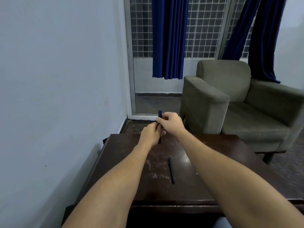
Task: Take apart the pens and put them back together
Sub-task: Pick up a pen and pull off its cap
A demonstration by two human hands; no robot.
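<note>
Both my hands hold one dark pen (pixel 159 114) upright above the far edge of the dark wooden table (pixel 125 175). My right hand (pixel 171 123) grips its upper part, where the top end sticks out above my fingers. My left hand (pixel 150 134) is closed around its lower part, and the pen's bottom tip shows just below that hand. The middle of the pen is hidden by my fingers. A second black pen (pixel 171 170) lies whole on the table, pointing roughly toward me, between my forearms.
A grey-green armchair (pixel 233 102) stands right of the table, close to its far right corner. A pale wall runs along the left side. Blue curtains (pixel 169 38) hang over a gridded window behind.
</note>
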